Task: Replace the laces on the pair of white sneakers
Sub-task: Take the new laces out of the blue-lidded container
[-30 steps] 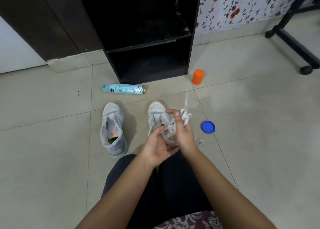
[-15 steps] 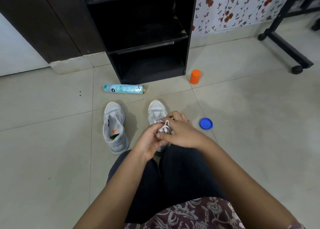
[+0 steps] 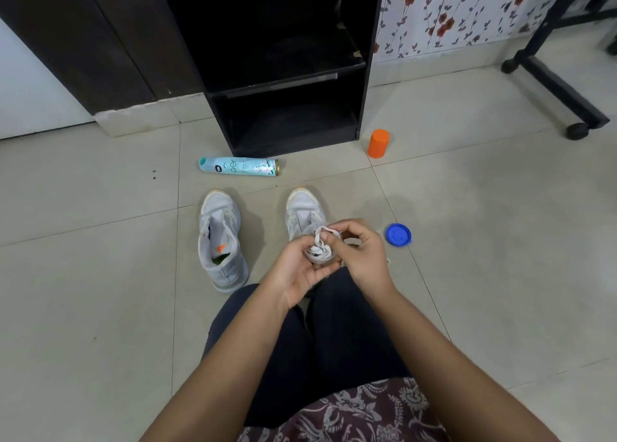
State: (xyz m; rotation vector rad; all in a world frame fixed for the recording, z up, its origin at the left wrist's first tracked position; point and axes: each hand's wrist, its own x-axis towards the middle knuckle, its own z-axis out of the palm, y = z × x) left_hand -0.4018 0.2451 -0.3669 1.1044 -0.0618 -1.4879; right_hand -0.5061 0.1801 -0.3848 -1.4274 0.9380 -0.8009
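entry: pair of white sneakers stood side by side on the floor (image 3: 100, 274), toes toward the black shelf unit (image 3: 283, 74), both near the tile seam that ran in front of it. the sneaker on the person's left (image 3: 222, 238) showed an open throat with the tongue slack and no lace visible across it; judged unlaced. the sneaker on the person's right (image 3: 303, 211) was partly hidden behind the hands, so i could not tell whether any lace was threaded in it. a white lace (image 3: 322, 249) was bunched in a loose tangle above that shoe, held off the floor between both hands. whether it was an old lace or a new one could not be told. judgement: task at an early to middle stage, with removal at least partly done and no fresh lacing visible on either shoe; threading of both left to do. grip, left hand (image 3: 295, 269): palm up, fingers curled closed under and around the bundle, cradling it. grip, right hand (image 3: 362, 254): thumb and forefinger closed in a pinch on a loop at the top of the bundle, the other fingers curled. a short run of lace trailed out beyond the right hand.
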